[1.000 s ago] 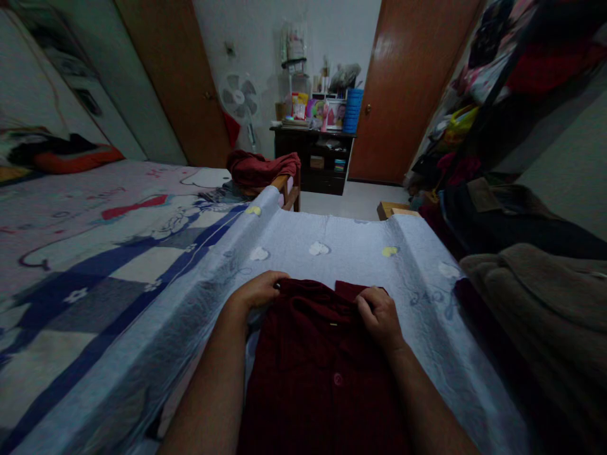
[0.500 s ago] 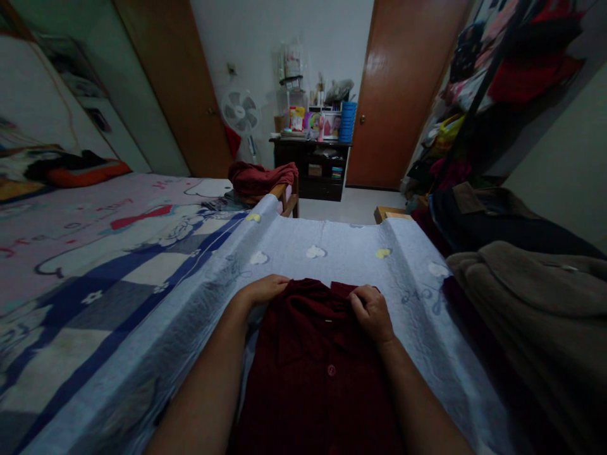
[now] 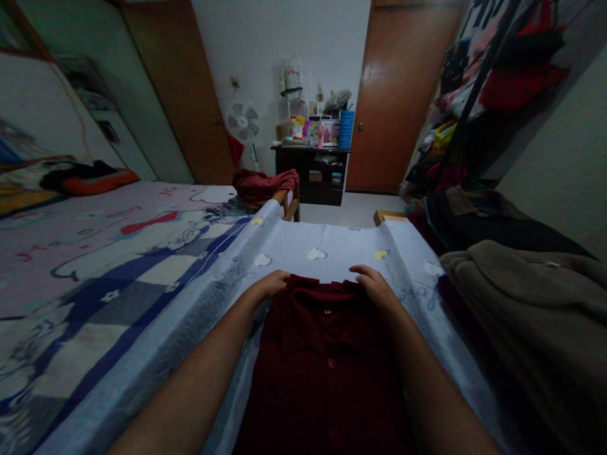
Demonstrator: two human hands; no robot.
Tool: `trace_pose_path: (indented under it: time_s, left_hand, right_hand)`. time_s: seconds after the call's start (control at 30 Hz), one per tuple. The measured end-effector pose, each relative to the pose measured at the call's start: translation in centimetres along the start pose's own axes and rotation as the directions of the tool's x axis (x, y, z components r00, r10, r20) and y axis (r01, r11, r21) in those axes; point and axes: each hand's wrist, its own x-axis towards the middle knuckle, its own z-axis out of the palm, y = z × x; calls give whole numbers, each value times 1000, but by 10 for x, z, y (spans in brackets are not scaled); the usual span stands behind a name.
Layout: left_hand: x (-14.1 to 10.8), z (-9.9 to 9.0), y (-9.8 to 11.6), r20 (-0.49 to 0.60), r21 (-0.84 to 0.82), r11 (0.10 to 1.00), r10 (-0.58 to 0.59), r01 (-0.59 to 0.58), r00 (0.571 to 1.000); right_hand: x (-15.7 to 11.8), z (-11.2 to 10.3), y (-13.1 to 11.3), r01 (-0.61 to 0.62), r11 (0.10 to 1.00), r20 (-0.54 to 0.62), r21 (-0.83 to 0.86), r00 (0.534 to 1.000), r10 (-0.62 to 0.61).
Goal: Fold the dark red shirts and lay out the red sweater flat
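A dark red buttoned shirt (image 3: 327, 379) lies front up on the pale blue bedcover, its collar at the far end and a small label showing inside the neck. My left hand (image 3: 271, 285) is closed on the cloth at the left end of the collar, with part of its fingers hidden. Over the right end of the collar is my right hand (image 3: 374, 285). Its index finger points out to the left and its thumb is apart, so this hand is open, close to the cloth.
Folded clothes, among them a brown garment (image 3: 512, 284), are piled at the right. On the left lies a bed with a patterned sheet (image 3: 109, 227). A red cloth (image 3: 263, 184) hangs over a wooden rail. Farther back stand a fan (image 3: 243, 121) and a dark cabinet (image 3: 310, 177).
My right hand has loosened from the collar and its fingers have spread. The collar lies flatter and straighter, with the neck more open. My left hand stays at its end.
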Motion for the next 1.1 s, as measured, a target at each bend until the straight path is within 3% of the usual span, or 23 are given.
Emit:
trace_pose_path:
  time_s: [0.07,0.17,0.27,0.37,0.73,0.93,1.1]
  left_hand:
    - [3,-3,-7,-24,18,1000,4,-3,1000]
    - [2,-5,-14,-36,-2,1000,19,-19,999]
    - [-1,-2,-18,-46,-53,998,31,-33,998]
    - [-4,0,-18,-23,-101,994,25,-28,999]
    - [-13,7,3,62,-165,986,28,-17,998]
    - [-16,14,22,94,-306,952,49,-18,994]
    - [-8,16,21,10,-482,876,-28,29,1000]
  right_hand:
    - [-9,-12,-2,-22,1000,103,-5,994,22]
    - [-34,-24,5,69,984,234,-164,972,-29]
    - [-58,-21,17,114,890,187,-442,982,-33]
    - [-64,-11,26,90,820,140,-565,990,-12]
    - [-4,18,23,176,793,133,-583,984,-121]
    - [12,27,17,67,871,116,-486,993,-11]
    - [26,27,11,46,836,159,-547,986,50]
